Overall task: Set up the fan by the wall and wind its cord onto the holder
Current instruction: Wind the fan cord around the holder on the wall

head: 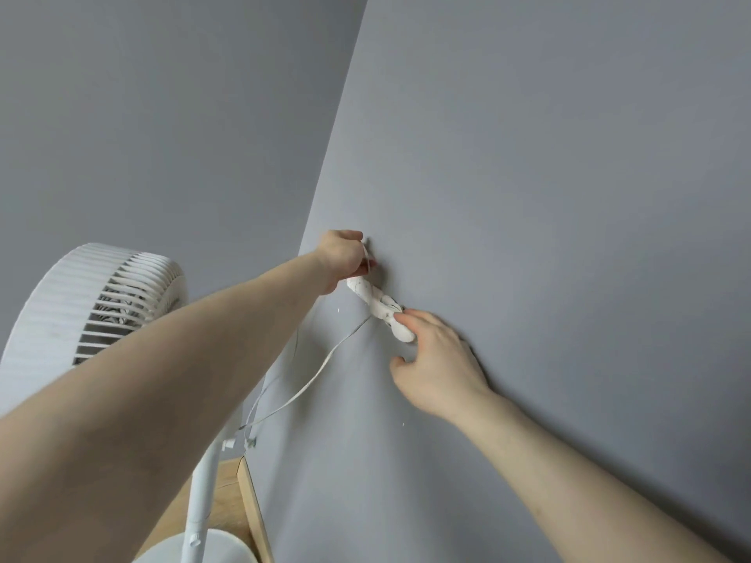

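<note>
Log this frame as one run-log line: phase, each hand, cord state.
phase: winding cord | left hand: pinching cord at holder top | right hand: fingers on holder's lower end | cord: partly wound, slack hanging | fan: standing by wall

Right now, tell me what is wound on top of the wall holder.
White cord is wrapped around the holder in several turns. The left hand covers its upper end, and the right hand pinches its lower end, hiding part of it.

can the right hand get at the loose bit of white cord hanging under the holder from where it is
Probably yes: the right hand rests at the white wall-mounted cord holder, and the slack white cord hangs just left of it with nothing between.
</note>
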